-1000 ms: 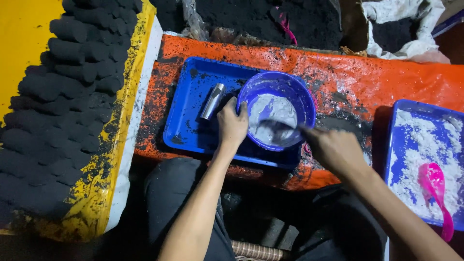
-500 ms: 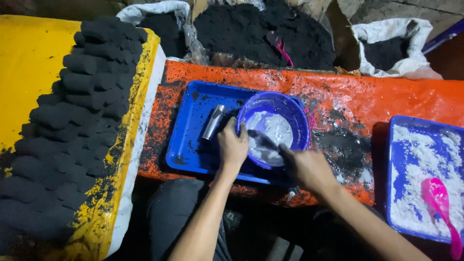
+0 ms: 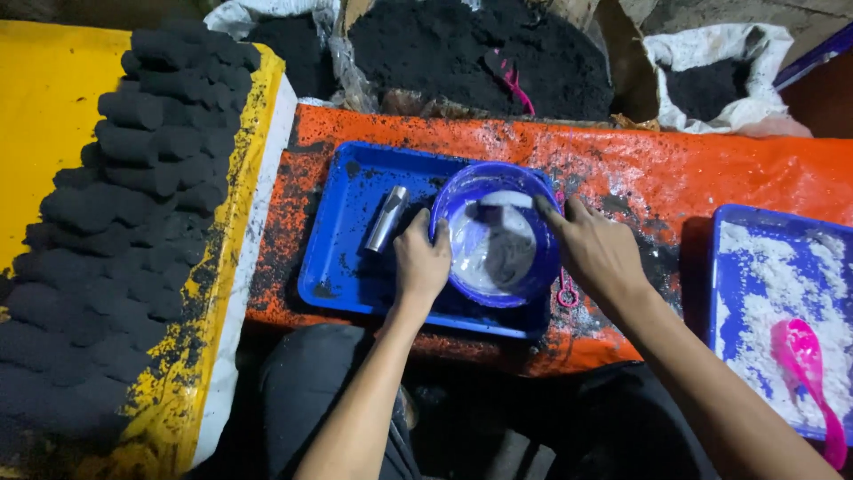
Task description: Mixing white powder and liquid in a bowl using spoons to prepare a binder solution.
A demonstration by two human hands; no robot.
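A round purple-blue bowl with grey-white paste inside stands on a blue tray on the orange-covered table. My left hand grips the bowl's left rim, thumb side toward the paste. My right hand lies against the right rim with its fingers over the edge. A short metal tube lies on the tray just left of my left hand. A small pink wire loop shows below my right hand beside the bowl.
Several rows of black cylinders sit on a yellow surface at the left. At the right, a second blue tray holds white powder and a pink scoop. Behind the table are a heap of black powder and a white sack.
My right hand was working a tool inside the bowl; it has come out and now rests on the bowl's right rim. My left hand has stayed on the left rim.
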